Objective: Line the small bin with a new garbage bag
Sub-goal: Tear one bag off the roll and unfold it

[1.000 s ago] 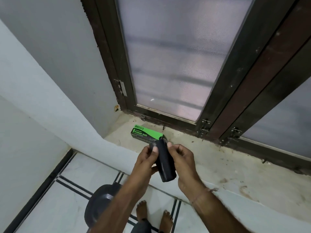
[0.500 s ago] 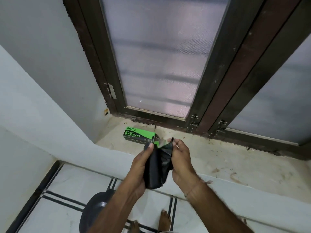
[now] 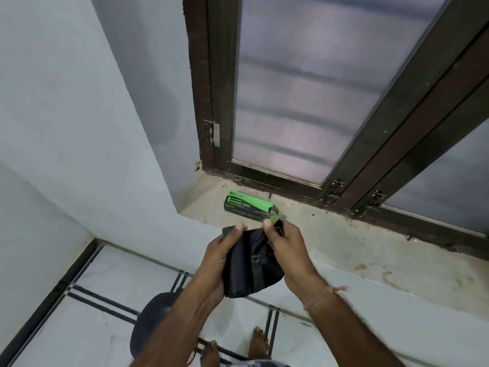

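While both hands grip it, garbage bag (image 3: 251, 263) hangs roughly vertical.

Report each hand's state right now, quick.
Left hand: closed around the black garbage bag roll, thumb on top.
Right hand: closed, pinching the roll's loose top edge.
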Tool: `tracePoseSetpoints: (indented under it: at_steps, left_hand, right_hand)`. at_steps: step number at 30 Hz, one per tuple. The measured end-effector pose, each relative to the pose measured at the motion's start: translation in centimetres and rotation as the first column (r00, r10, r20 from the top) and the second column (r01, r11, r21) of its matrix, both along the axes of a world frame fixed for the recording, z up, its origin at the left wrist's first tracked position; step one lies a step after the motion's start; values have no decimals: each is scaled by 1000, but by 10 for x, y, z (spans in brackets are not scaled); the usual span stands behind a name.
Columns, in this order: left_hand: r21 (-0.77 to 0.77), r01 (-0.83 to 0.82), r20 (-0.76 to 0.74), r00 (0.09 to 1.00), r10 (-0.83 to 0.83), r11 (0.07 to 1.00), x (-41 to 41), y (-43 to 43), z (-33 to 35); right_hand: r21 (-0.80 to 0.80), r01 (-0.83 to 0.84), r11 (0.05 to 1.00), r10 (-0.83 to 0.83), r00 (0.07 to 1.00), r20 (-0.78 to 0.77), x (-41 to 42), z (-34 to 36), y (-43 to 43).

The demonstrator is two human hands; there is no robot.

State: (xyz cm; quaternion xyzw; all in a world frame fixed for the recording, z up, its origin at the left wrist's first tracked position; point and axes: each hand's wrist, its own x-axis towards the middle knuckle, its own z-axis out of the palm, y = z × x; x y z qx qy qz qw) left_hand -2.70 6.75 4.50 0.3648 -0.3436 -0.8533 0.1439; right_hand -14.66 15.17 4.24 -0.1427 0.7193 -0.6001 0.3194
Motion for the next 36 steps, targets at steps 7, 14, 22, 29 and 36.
tracePoseSetpoints:
  at_steps: [7,14,22,29,36]
  left_hand:
    - [8,39,-26,999,-39,999,19,-10,-4]
    - [-5,85,-18,996,-85,996,29,-9,-4]
    - [4,157,-6,988,-157,988,40,-6,-6]
    - [-39,178,-32,983,-179,983,50,-9,0]
    - [-35,118,-12,993,-118,992,66,-19,1]
  right_hand:
    - [-17,53,998,-53,999,6,22,12,-1]
    - [78,35,996,-25,992,-124,39,6,8]
    - [20,215,976,-216,976,35,44,12,15]
    - [13,-23,1000,21,993,112,60,24,13]
    - [114,33,993,-32,999,-11,70,17,-1]
